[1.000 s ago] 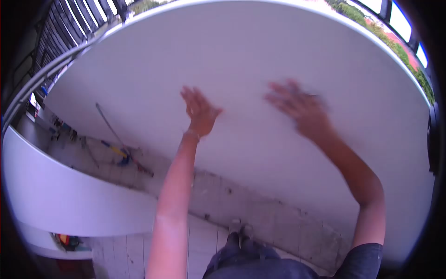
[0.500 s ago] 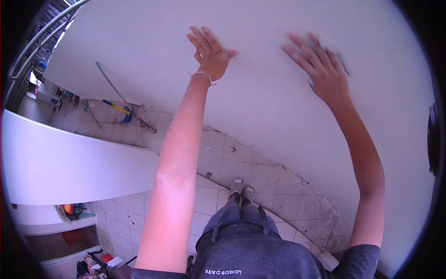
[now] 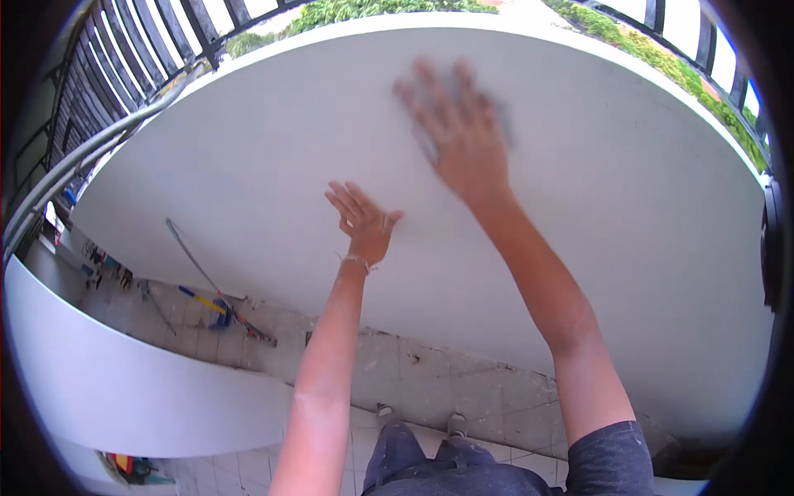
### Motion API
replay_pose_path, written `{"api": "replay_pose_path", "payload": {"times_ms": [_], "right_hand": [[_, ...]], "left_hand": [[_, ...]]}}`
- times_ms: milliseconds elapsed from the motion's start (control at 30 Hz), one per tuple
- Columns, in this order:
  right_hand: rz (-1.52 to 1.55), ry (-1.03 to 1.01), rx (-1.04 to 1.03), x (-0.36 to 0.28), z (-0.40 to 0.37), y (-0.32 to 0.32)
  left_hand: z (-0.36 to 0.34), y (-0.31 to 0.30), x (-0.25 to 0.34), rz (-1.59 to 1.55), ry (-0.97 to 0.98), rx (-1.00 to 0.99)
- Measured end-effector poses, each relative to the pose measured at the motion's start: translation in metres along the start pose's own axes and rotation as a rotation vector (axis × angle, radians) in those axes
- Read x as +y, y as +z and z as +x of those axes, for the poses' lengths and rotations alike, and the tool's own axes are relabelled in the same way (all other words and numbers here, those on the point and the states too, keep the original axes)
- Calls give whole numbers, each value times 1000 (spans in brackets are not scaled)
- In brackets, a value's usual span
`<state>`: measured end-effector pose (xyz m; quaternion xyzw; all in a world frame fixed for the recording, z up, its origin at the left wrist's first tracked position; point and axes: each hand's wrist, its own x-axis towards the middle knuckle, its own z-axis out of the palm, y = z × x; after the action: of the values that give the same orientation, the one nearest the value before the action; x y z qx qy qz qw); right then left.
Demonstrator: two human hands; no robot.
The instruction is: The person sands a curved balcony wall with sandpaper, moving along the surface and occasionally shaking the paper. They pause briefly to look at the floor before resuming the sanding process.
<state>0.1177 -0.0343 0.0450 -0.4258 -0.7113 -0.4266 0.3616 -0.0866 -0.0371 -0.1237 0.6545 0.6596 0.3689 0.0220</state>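
My left hand (image 3: 366, 229) rests against the white wall (image 3: 289, 132), its fingers spread and thumb out to the right; nothing is in it. Higher and to the right, my right hand (image 3: 467, 145) lies flat on the same wall, blurred by motion. Dark edges of a thin sheet, which looks like sandpaper (image 3: 506, 124), stick out on both sides of this palm. The rest of that sheet is hidden under the hand.
A metal railing (image 3: 107, 136) curves along the left, with bars above the wall top. On the tiled floor (image 3: 463, 387) lie a blue-and-yellow brush (image 3: 217, 307) and a long-handled tool (image 3: 198, 266). A low white partition (image 3: 149, 388) stands at lower left.
My view has tilted up, bringing the wall's top edge, bars and greenery into sight. The right hand has moved left and up along the wall, closer to the left hand, which stays spread.
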Motion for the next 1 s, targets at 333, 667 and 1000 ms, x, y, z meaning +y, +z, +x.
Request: {"api": "replay_pose_path", "payload": {"times_ms": [333, 667, 1000], "right_hand": [[-406, 1405, 665, 60, -40, 21], [76, -16, -109, -134, -41, 78], [-348, 1223, 719, -15, 41, 31]], "left_hand": [[209, -85, -142, -127, -782, 549], [177, -128, -54, -343, -940, 641], [183, -117, -66, -266, -859, 701]]}}
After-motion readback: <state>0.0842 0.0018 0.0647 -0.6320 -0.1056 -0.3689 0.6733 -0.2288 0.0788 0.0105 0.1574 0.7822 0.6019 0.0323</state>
